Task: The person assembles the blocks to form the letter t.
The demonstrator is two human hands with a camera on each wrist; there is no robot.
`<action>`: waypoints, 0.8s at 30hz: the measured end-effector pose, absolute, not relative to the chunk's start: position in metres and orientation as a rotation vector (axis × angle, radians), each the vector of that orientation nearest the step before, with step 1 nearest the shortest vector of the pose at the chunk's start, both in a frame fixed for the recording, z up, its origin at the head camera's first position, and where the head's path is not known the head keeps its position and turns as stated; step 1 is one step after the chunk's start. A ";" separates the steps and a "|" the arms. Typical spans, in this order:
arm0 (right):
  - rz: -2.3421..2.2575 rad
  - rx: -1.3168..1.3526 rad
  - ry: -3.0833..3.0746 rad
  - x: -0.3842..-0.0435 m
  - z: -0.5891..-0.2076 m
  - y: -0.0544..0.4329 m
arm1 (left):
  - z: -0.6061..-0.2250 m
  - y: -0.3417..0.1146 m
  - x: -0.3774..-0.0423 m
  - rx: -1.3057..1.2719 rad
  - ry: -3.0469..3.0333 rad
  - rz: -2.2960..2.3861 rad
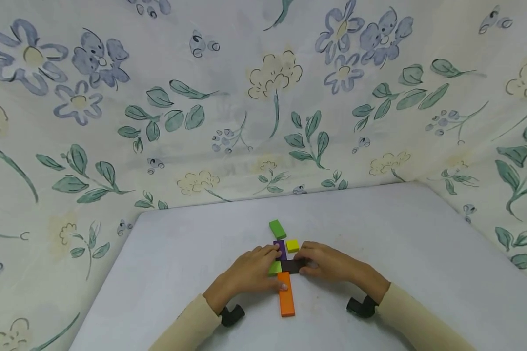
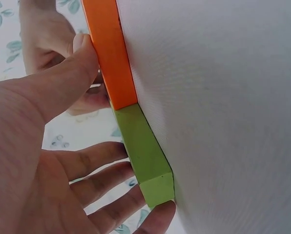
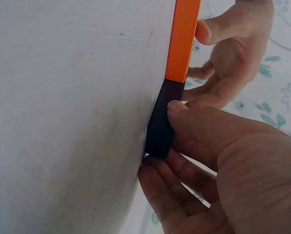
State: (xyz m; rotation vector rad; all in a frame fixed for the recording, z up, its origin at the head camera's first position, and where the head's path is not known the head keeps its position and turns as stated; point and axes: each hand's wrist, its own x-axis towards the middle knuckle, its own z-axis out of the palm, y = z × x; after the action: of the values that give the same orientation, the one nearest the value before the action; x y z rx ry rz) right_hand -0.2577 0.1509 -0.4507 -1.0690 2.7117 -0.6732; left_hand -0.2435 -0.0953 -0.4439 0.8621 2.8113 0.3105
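Observation:
Flat wooden-looking blocks lie together on the white table. An orange block (image 1: 286, 297) points toward me, its far end meeting a light green block (image 2: 143, 141) on the left and a black block (image 3: 160, 119) on the right. Beyond them lies a purple block (image 1: 283, 249). My left hand (image 1: 252, 270) rests over the left side, thumb touching the orange block and loosely extended fingers along the light green and purple blocks. My right hand (image 1: 329, 263) holds the black block's right end, thumb on top and fingers curled around the end.
A yellow block (image 1: 292, 245) sits just right of the purple one, close to the right fingers. A green block (image 1: 277, 229) lies tilted at the far end. Flowered cloth (image 1: 228, 161) hangs behind the table (image 1: 180, 253).

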 end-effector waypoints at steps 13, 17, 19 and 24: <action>-0.651 -1.171 2.745 -0.258 -0.450 0.152 | -0.444 -0.097 -0.247 0.844 2.807 0.349; -0.659 -1.199 2.751 -0.258 -0.451 0.151 | -0.443 -0.097 -0.247 0.844 2.804 0.358; -0.665 -1.194 2.750 -0.258 -0.451 0.151 | -0.443 -0.097 -0.247 0.843 2.804 0.357; -0.672 -1.186 2.747 -0.259 -0.451 0.150 | -0.442 -0.097 -0.247 0.848 2.807 0.347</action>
State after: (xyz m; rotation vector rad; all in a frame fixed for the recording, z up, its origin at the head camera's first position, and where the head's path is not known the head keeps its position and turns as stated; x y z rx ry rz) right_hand -0.2587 0.1504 -0.4509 -1.1861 2.7472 -0.6715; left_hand -0.2469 -0.0969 -0.4417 0.8476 2.8072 0.3473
